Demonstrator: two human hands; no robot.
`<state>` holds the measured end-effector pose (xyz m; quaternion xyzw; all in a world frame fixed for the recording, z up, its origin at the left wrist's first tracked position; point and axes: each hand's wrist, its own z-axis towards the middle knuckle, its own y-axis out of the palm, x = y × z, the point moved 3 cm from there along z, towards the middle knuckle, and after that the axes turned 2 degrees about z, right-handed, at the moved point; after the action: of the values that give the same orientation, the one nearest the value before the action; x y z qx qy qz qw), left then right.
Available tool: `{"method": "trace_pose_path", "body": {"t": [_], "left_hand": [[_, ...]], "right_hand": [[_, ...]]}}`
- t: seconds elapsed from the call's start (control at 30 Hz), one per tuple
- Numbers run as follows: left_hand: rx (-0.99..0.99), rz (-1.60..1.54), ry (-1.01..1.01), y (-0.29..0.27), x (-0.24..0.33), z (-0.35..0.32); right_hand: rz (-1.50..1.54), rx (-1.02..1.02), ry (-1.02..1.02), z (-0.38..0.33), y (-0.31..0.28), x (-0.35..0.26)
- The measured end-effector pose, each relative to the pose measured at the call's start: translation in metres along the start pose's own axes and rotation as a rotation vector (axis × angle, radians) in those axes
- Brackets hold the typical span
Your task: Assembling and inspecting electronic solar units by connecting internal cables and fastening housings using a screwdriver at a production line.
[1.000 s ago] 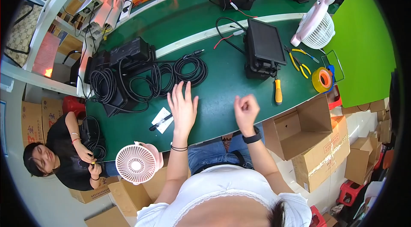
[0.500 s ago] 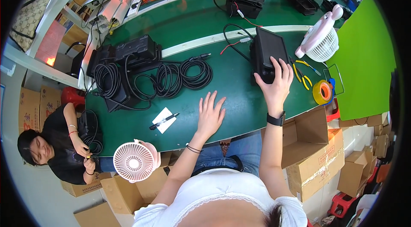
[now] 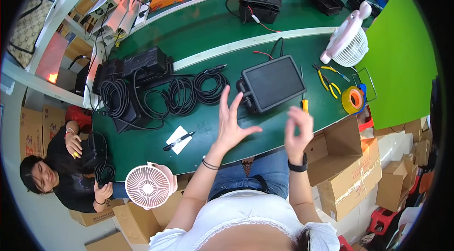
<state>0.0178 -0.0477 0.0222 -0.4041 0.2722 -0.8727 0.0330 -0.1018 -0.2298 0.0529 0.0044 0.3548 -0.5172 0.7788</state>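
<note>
A black device (image 3: pixel 274 83) with a flat, dark rectangular panel, perhaps a solar lamp, lies on the green table (image 3: pixel 198 130), panel up. Its black cable and a red wire run out behind it. My left hand (image 3: pixel 231 121) is just left of its near corner, thumb and fingers spread, holding nothing. Below the device's near right side, my right hand (image 3: pixel 299 130) hovers by the table edge, slightly blurred, fingers curved with a gap to the thumb and nothing visible in it. A yellow-handled screwdriver (image 3: pixel 305 105) lies between that hand and the device.
Coiled black cables (image 3: pixel 182 95) and black devices (image 3: pixel 146 61) fill the left. Yellow pliers (image 3: pixel 329 82), orange tape (image 3: pixel 352 100) and a white fan (image 3: pixel 347 43) stand right. A pen (image 3: pixel 179 141) lies on white paper. A pink fan (image 3: pixel 149 185) and a co-worker (image 3: pixel 71 166) are lower left.
The black device has turned so its panel lies broad and upward, nearer the middle. My right hand has let go and drawn back; my left hand has risen off the table. The screwdriver is now uncovered.
</note>
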Motion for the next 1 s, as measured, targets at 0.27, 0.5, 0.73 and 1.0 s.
{"method": "trace_pose_path", "body": {"t": [0.27, 0.5, 0.73, 1.0], "left_hand": [[-0.002, -0.363, -0.151, 0.016, -0.024, 0.065], [0.002, -0.466, -0.263, -0.013, -0.046, 0.046], [0.055, -0.294, -0.194, -0.062, -0.009, 0.001], [0.330, 0.081, -0.153, 0.004, 0.058, -0.063]], "right_hand": [[0.505, 0.046, 0.738, -0.014, 0.022, 0.119], [0.638, -0.119, 0.759, -0.021, 0.043, 0.089], [0.838, -0.171, 0.862, -0.057, 0.048, 0.055], [0.829, -0.103, 0.739, -0.060, 0.028, -0.011]]}}
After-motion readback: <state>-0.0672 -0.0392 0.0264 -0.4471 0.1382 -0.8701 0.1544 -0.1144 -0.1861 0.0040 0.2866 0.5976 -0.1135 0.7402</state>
